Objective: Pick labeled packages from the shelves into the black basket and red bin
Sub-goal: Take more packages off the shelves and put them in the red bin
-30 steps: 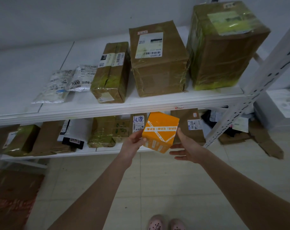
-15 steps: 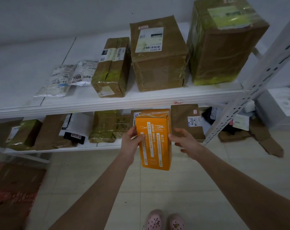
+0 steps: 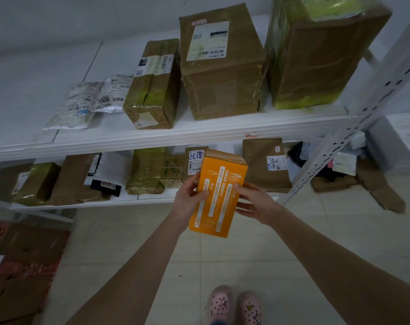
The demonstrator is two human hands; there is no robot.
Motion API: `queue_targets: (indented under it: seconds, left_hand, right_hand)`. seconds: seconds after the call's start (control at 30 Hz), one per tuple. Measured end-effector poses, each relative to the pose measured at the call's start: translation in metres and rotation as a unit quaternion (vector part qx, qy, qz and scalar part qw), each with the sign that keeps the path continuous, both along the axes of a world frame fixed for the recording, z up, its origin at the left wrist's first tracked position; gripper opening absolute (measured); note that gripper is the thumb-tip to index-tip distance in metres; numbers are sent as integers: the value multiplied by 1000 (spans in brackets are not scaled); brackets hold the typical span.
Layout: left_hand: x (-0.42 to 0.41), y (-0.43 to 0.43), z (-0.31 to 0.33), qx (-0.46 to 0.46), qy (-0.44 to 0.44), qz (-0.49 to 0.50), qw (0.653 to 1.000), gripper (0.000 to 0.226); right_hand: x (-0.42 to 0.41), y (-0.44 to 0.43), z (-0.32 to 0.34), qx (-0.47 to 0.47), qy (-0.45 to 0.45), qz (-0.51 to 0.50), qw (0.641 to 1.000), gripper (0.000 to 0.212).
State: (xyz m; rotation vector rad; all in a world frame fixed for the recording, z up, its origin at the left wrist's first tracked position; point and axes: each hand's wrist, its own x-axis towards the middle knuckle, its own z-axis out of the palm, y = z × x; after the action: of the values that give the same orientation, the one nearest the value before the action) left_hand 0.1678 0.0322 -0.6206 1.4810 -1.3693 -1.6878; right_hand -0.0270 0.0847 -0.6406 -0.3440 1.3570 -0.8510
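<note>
At the far left, flattened cardboard [image 3: 23, 277] lies on the tiled floor beside the white rack. On the upper shelf [image 3: 23, 90] a white poly mailer [image 3: 75, 106] lies touching a second mailer [image 3: 112, 95] printed 7009. Just right of them stand 3 brown boxes, each bigger than the last: a narrow taped box [image 3: 152, 85], a middle box [image 3: 220, 85] with a barcode label on top, and a large box [image 3: 321, 50] wrapped in yellow-green tape. The lower shelf [image 3: 152, 200] carries a green-taped box [image 3: 35, 181] at its left end, a brown envelope [image 3: 75, 179], a white and black mailer [image 3: 108, 174], a green-taped package [image 3: 147, 170] and a small box [image 3: 194, 160] with a handwritten label. The orange box [image 3: 219, 207] is held in the air in front of this shelf, its long printed face toward the camera and its top leaning right. The left hand [image 3: 190, 195] grips its left edge, thumb across the front and fingers behind. The right hand [image 3: 255, 202] holds the right edge, thumb on the front and fingers curled underneath. Below them, 2 pink clogs [image 3: 234, 306] stand on the tiles. Behind the right hand a brown package [image 3: 267, 165] with a white label sits on the lower shelf. Further right rises the slanted perforated upright [image 3: 363, 109], with cardboard scraps [image 3: 382, 188] on the floor beyond.
</note>
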Motion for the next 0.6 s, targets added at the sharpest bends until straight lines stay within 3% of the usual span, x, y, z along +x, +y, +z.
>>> queue_targets:
  seconds: [0.1, 0.2, 0.33, 0.37, 0.5, 0.6]
  left_hand:
    - [2, -9, 3, -2, -32, -7, 999, 61]
    - [3, -12, 5, 37, 2, 33, 999, 55]
    - [-5, -7, 4, 49, 20, 74, 996, 49]
    - [-8, -6, 3, 37, 4, 84, 996, 53]
    - [-18, 0, 1, -35, -96, 68, 992, 56]
    - [-17, 3, 5, 62, -73, 32, 995, 59]
  right_hand:
    - [-3, -1, 2, -3, 10, -5, 1000, 33]
    - [-3, -7, 7, -37, 73, -12, 997, 29]
    - [-2, -10, 16, -15, 82, 30, 996, 91]
    - [-2, -9, 17, -7, 80, 44, 996, 95]
    - [1, -4, 14, 15, 91, 21, 996, 72]
    - [6, -4, 19, 22, 61, -5, 998, 45]
